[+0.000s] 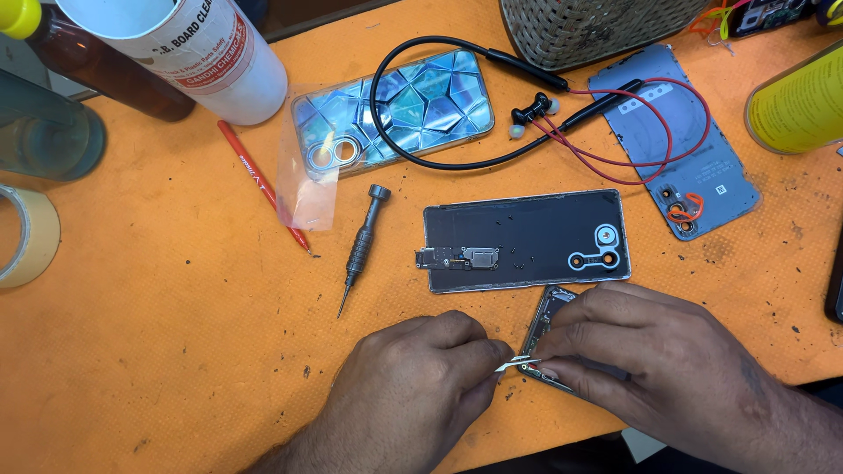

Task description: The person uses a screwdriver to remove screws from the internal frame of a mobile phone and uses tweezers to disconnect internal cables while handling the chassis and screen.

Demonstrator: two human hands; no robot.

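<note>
Both hands are down at the near edge of the orange mat (176, 351). The left hand (413, 386) is curled shut, fingertips pinching a thin white strip (512, 363) that pokes out toward the right hand. The right hand (650, 351) is clamped over a phone frame (546, 323), fingers pressing it onto the mat, so only the frame's left edge and top corner show past the knuckles. The strip's tip sits right at that edge, between the two hands; can't tell if it's under the frame or just touching it.

Just beyond the right hand's fingers is a dark phone body (527, 239) lying flat, open side up, with a small board at its left end and two ringed holes at its right end. Past the left hand, and a bit to its left, a dark screwdriver (362, 246) lies with its tip toward the person. Left of that is a red pen (263, 186), with a clear film (309, 189) lying partly over it.

Farther out there's a phone case (395, 110) with a blue faceted pattern, and a black neckband headset (527, 105) with red wires looped over it. Beyond the right hand, off to its right, sits a grey back cover (694, 149). A white bottle (198, 48), a brown bottle (105, 66) and a tape roll (26, 235) are far out to the left, and a yellow can (799, 101) far right.
</note>
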